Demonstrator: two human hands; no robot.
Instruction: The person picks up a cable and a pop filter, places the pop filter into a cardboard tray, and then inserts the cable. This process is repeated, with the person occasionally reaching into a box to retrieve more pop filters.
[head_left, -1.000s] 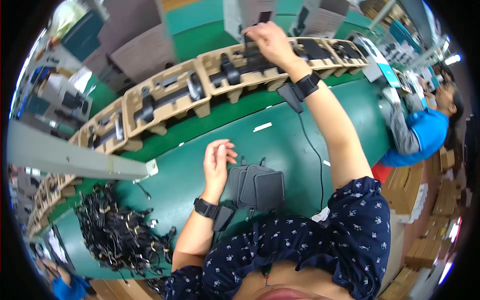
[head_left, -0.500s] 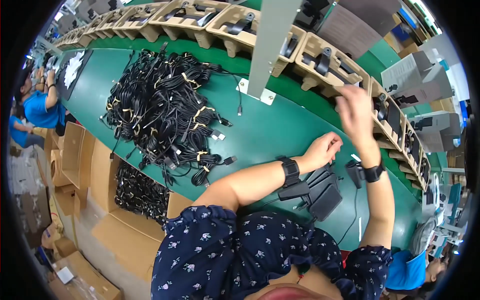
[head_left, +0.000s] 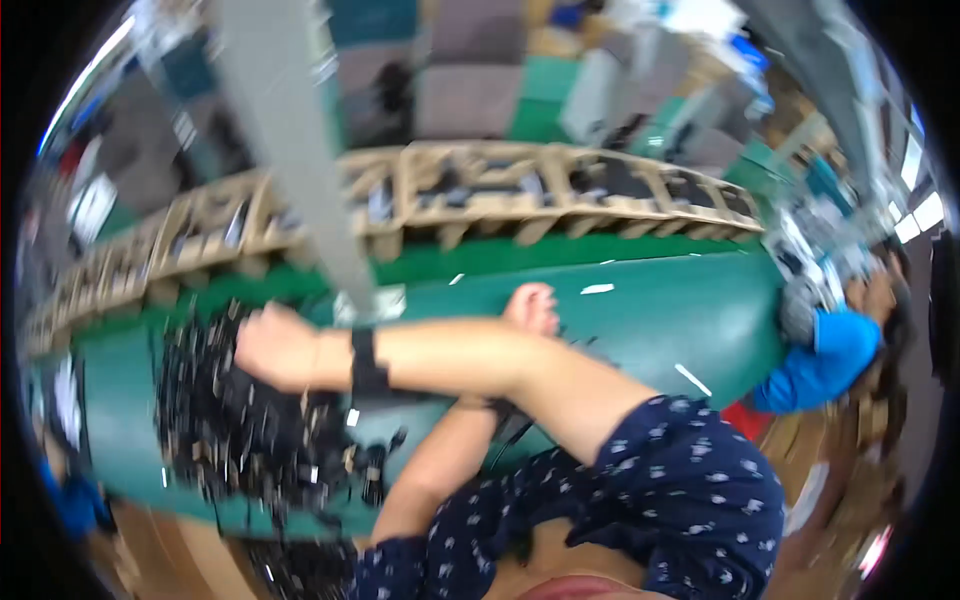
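The picture is smeared by motion. My right forearm crosses to the left over my left arm. My right hand is over the upper part of a large heap of black cables; its fingers are too blurred to tell their grip. Beyond my right forearm shows my left hand, above the green table. Its fingers are curled closed, and whatever they may hold is hidden. A bit of a black object shows below my right forearm, mostly covered by my arms.
A row of tan moulded trays with dark parts runs along the far side. A grey post rises from the table. Cardboard lies below its near edge. A person in blue is at the right.
My right hand has swung from the trays on the right to the cable heap on the left, crossing over my left arm. The whole view has turned. My left hand remains curled.
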